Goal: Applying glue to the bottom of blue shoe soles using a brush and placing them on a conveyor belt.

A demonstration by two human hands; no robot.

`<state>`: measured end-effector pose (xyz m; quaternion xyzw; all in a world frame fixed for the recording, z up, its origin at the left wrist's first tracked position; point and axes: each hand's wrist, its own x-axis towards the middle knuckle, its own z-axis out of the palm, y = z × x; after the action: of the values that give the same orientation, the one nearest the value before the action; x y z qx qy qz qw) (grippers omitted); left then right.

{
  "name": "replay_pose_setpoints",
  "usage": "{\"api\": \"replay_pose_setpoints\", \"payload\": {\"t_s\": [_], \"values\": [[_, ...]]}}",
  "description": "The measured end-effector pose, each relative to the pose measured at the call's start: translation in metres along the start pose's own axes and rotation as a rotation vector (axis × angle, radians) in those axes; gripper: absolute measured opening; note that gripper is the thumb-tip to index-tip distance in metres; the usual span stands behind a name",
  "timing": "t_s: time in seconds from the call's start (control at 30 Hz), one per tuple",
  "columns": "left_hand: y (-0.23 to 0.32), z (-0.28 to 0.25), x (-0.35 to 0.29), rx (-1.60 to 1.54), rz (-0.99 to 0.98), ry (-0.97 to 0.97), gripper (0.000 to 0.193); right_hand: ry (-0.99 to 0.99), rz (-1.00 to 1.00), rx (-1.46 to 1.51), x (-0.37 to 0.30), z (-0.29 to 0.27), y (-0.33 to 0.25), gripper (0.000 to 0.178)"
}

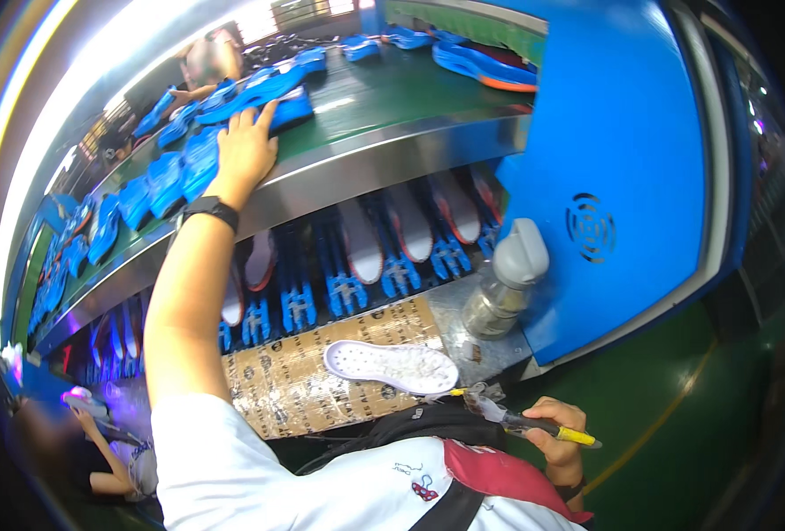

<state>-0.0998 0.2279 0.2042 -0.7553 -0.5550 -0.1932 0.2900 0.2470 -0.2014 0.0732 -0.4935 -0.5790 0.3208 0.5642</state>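
My left hand (246,152) reaches up onto the green conveyor belt (384,97), its fingers spread over a blue shoe-shaped piece (293,108). No firm grip on that piece shows. Low on the right, my right hand (556,432) is closed round a brush-like tool (525,425) with a black and yellow handle. The tool's pale head points left, towards a white shoe sole (392,365). That sole lies face up on a cardboard-covered ledge (273,394) in front of me, with whitish material over its right part.
Several more blue pieces (164,181) line the belt. Beneath it, soles sit between blue clamps (346,292). A clear bottle with a grey-white top (521,255) stands beside a large blue machine housing (623,133). Other people work at far left and beyond the belt.
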Motion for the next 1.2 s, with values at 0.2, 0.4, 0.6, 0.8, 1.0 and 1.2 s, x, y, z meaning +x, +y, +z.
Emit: {"api": "replay_pose_setpoints", "payload": {"t_s": [0.2, 0.4, 0.6, 0.8, 1.0, 1.2], "values": [[-0.059, 0.001, -0.018, 0.169, -0.144, -0.185, 0.038, -0.076, -0.021, -0.037, 0.009, 0.024, -0.008, 0.026], [-0.134, 0.004, -0.056, 0.162, -0.368, -0.201, 0.029, -0.091, 0.002, -0.037, 0.014, 0.04, -0.015, 0.027], [-0.215, 0.007, -0.088, 0.304, -0.393, -0.278, 0.038, -0.176, -0.01, -0.17, 0.019, 0.055, -0.022, 0.026], [-0.273, 0.009, -0.086, 0.398, -0.783, -0.525, 0.038, -0.116, 0.0, -0.23, 0.011, 0.064, -0.026, 0.026], [-0.189, 0.029, 0.038, -0.325, -0.103, 0.23, 0.07, -0.035, 0.047, -0.179, 0.003, 0.065, -0.025, 0.026], [-0.013, 0.03, 0.111, -0.274, 0.124, 0.104, 0.08, 0.051, 0.023, -0.245, -0.01, 0.063, -0.029, 0.026]]}}
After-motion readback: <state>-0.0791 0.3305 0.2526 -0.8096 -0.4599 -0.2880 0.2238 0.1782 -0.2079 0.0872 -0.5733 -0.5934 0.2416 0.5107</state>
